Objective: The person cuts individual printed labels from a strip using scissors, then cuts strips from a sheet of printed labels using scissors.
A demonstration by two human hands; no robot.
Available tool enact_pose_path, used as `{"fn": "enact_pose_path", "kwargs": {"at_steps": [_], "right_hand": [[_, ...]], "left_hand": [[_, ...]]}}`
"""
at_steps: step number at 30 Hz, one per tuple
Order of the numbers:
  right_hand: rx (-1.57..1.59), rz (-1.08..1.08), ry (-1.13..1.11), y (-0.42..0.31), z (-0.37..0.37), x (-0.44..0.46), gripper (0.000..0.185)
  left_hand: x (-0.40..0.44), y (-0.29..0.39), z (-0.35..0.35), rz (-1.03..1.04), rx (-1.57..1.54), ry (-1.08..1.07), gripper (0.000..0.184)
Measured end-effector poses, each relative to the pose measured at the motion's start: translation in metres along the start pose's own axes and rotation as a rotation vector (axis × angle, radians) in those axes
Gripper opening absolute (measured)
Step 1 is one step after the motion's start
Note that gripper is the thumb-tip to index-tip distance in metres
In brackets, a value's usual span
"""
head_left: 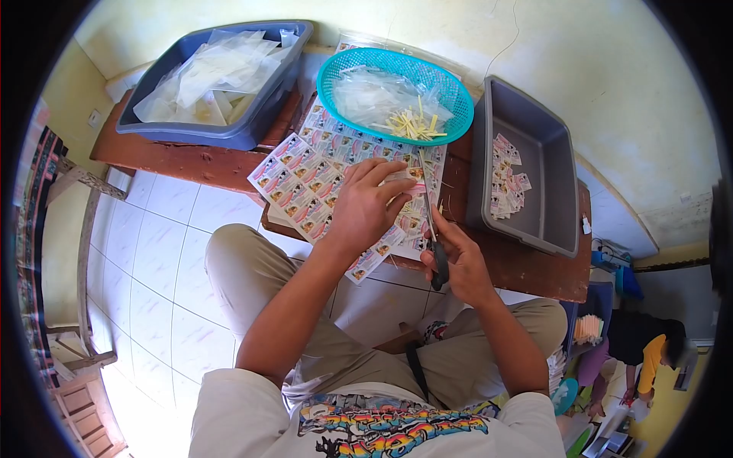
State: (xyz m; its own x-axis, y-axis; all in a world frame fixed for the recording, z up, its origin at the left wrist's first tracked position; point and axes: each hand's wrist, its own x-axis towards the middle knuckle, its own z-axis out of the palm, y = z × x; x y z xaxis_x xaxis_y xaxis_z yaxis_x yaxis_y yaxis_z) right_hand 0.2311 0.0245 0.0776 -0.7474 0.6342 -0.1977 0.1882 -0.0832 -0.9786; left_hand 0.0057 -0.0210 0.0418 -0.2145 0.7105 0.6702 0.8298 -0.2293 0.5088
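Observation:
My right hand (460,263) is closed around the black handles of a pair of scissors (438,265), whose blades point away from me. Just left of the blades, my left hand (366,200) pinches a small printed label (416,185) between its fingertips. A strip of printed labels (376,258) lies below my left hand. Under both hands, larger printed label sheets (294,169) are spread over the brown wooden bench. Whether the blades are parted around paper is too small to tell.
A turquoise basket (330,95) behind my hands holds clear plastic bags and thin yellowish strips. The blue-grey tub (217,136) at left contains plastic sheets. In the grey tub (527,229) at right lie cut labels (505,179). A person (649,343) bends over at far right.

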Motion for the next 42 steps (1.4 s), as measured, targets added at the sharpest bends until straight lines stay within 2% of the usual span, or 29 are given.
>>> {"fn": "enact_pose_path", "kwargs": {"at_steps": [14,17,19,20,22,29,34,42], "right_hand": [[0.024,0.019,0.061,0.001,-0.004,0.003,0.083],[-0.122,0.049,0.06,0.005,-0.007,0.005,0.081],[-0.353,-0.015,0.103,0.016,-0.01,0.008,0.08],[-0.349,-0.015,0.108,0.016,-0.01,0.009,0.08],[-0.765,-0.061,0.102,0.016,-0.009,0.009,0.082],[-0.826,-0.132,0.134,0.038,-0.007,0.016,0.079],[-1.023,-0.074,0.12,0.037,-0.003,0.021,0.077],[-1.112,0.005,0.131,0.029,0.004,0.026,0.082]], "left_hand": [[0.0,-0.001,-0.002,0.0,-0.004,0.003,0.024],[0.001,-0.001,-0.003,0.005,-0.007,0.001,0.026],[0.001,0.0,-0.003,-0.009,-0.001,-0.003,0.03],[0.001,0.001,-0.004,-0.005,-0.003,-0.008,0.03],[0.001,0.001,-0.004,-0.008,-0.002,-0.007,0.035],[0.002,0.003,-0.007,-0.004,-0.031,-0.031,0.042],[0.003,0.004,-0.009,-0.007,-0.052,-0.048,0.046],[0.004,0.004,-0.011,0.023,-0.064,-0.058,0.048]]}}
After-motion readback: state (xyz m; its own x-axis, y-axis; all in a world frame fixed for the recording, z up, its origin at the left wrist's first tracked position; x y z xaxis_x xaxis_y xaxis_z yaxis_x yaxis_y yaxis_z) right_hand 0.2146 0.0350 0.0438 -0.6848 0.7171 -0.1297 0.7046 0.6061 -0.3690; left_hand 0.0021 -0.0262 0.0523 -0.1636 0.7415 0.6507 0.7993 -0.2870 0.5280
